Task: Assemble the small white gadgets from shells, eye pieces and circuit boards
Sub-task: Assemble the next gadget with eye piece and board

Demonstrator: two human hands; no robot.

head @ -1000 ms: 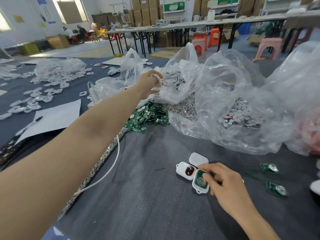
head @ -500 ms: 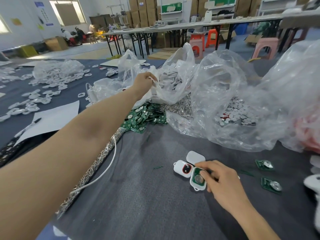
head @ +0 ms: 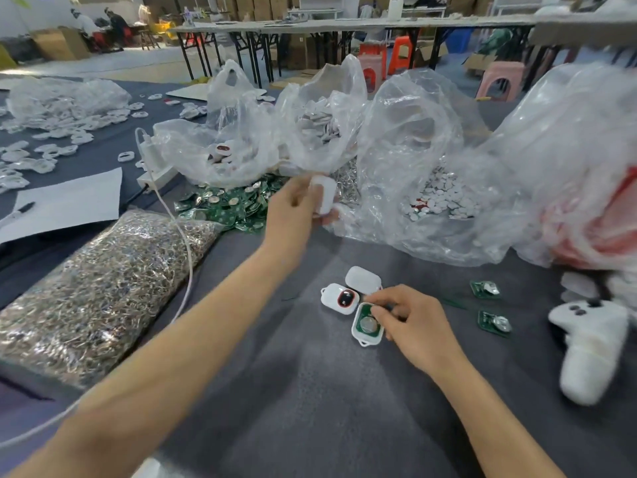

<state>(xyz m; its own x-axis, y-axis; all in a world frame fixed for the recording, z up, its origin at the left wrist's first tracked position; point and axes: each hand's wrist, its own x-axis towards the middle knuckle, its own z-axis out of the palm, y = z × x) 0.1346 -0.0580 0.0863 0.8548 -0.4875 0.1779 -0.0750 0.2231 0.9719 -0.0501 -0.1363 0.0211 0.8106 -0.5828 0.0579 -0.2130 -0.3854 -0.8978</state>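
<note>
My left hand (head: 296,210) holds a white shell (head: 323,198) in the air, in front of the plastic bags. My right hand (head: 410,322) rests on the grey table cloth with its fingertips on a white shell that has a green circuit board and a coin cell in it (head: 367,325). Beside that lie a white shell with a red-rimmed eye piece (head: 339,298) and a plain white shell (head: 362,279). Two loose green boards (head: 493,322) lie to the right. A pile of green boards (head: 231,207) sits further back.
Clear plastic bags hold white shells (head: 317,122) and small white discs (head: 441,198). A bag of metal rings (head: 103,288) lies at the left, crossed by a white cable (head: 184,236). A white soft toy (head: 593,343) lies at the right. White paper (head: 65,205) sits far left.
My left hand has come back from the bag of shells toward me, now holding a white shell. My right hand has stayed on the shell with the board.
</note>
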